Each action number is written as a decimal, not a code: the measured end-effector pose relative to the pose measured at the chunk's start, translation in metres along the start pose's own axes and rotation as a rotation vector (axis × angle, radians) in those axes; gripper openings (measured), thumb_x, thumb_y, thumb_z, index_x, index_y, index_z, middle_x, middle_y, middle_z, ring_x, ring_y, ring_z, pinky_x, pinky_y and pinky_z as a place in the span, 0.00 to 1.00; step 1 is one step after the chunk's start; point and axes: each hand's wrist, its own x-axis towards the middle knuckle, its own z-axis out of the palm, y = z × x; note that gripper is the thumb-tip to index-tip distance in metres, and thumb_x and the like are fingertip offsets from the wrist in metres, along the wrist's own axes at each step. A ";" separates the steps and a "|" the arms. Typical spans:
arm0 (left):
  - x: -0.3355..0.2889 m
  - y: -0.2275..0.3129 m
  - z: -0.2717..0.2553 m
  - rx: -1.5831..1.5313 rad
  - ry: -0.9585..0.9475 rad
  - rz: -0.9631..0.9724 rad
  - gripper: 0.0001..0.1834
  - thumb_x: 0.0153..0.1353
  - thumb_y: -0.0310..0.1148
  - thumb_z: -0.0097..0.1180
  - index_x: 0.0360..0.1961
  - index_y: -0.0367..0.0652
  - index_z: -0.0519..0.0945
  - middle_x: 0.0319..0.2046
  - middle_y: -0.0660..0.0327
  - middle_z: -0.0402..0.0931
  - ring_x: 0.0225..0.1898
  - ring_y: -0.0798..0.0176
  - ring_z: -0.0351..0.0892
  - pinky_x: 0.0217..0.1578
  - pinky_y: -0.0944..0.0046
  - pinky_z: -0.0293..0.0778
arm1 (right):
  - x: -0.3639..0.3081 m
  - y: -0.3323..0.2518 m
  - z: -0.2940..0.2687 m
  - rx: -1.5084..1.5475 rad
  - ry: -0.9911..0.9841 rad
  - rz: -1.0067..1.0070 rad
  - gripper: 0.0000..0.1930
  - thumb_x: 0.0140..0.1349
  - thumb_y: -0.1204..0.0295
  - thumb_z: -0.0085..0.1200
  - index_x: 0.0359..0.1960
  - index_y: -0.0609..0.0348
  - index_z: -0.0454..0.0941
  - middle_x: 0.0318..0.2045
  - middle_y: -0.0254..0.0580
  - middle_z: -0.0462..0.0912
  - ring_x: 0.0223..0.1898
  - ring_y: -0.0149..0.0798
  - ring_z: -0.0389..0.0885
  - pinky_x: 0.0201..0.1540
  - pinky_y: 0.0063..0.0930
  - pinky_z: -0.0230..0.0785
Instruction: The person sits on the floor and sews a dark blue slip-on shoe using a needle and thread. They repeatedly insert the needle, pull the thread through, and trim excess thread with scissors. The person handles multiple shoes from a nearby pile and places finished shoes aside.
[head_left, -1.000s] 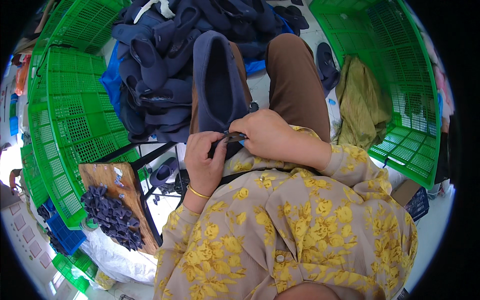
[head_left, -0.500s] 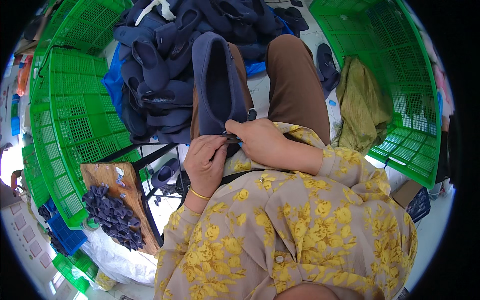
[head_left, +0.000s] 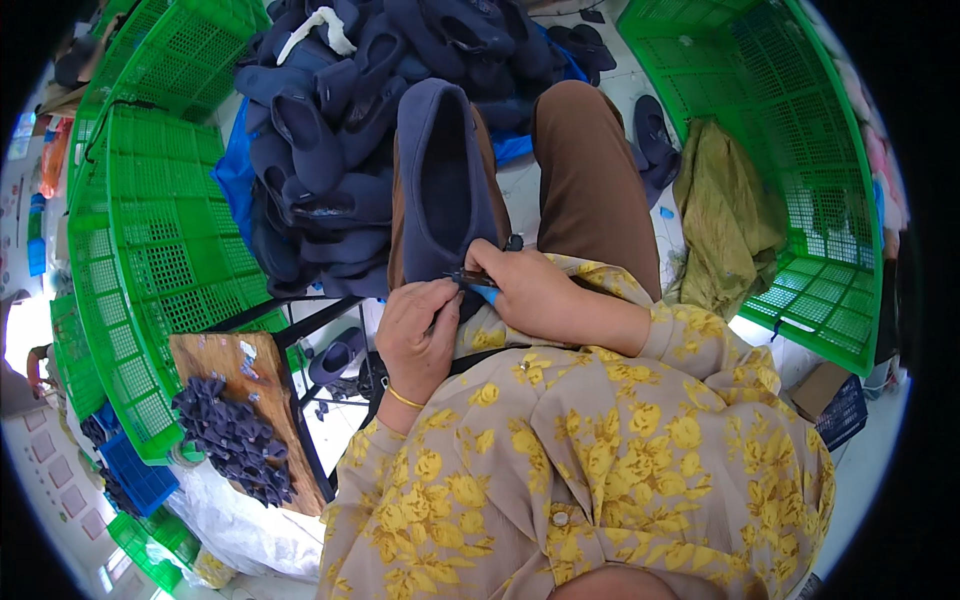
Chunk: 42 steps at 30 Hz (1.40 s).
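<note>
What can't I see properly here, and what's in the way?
In the head view:
Anything inside the left hand: the hand itself hides it.
Part of the blue-handled tool: the right hand covers it.
Sole of the navy shoe: its upper hides it.
Lower shoes in the pile: others cover them.
Small dark pieces on the board: too jumbled to count.

Pale floor [head_left: 520, 185] spreads through the room. On it stands a small wooden table [head_left: 205, 355] with a dark metal frame [head_left: 330, 325]. Green mesh crates [head_left: 150, 240] rise past the table's far left corner. Well beyond its left edge, a whitish wall [head_left: 45, 500] bears pinkish rectangular panels [head_left: 57, 464]; white glare [head_left: 25, 330], window or doorway unclear, brightens that side.
</note>
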 end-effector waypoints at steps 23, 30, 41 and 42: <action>-0.002 0.002 0.005 0.042 0.014 0.132 0.08 0.48 0.19 0.64 0.31 0.39 0.84 0.30 0.53 0.82 0.33 0.52 0.83 0.37 0.61 0.77 | 0.012 0.023 0.003 0.213 -0.143 -0.290 0.16 0.71 0.66 0.39 0.57 0.52 0.66 0.47 0.50 0.80 0.45 0.57 0.80 0.47 0.41 0.71; -0.008 -0.006 0.000 0.083 -0.042 0.175 0.09 0.50 0.20 0.62 0.34 0.41 0.83 0.30 0.55 0.82 0.34 0.52 0.82 0.38 0.60 0.77 | 0.013 0.013 -0.002 0.137 -0.202 -0.176 0.15 0.71 0.58 0.45 0.51 0.52 0.65 0.38 0.49 0.81 0.38 0.55 0.81 0.40 0.43 0.70; -0.008 -0.013 0.008 0.103 0.005 0.245 0.08 0.48 0.21 0.65 0.32 0.39 0.83 0.32 0.54 0.82 0.35 0.49 0.81 0.39 0.58 0.77 | 0.004 -0.006 -0.010 -0.314 0.263 -0.481 0.04 0.51 0.76 0.54 0.29 0.57 0.75 0.31 0.43 0.72 0.27 0.53 0.77 0.29 0.45 0.68; -0.009 -0.014 0.007 0.117 0.000 0.245 0.08 0.48 0.21 0.65 0.32 0.39 0.83 0.32 0.54 0.82 0.35 0.49 0.81 0.39 0.57 0.77 | 0.006 -0.005 -0.008 -0.335 0.257 -0.485 0.04 0.51 0.76 0.55 0.29 0.58 0.74 0.31 0.43 0.72 0.27 0.52 0.77 0.29 0.45 0.68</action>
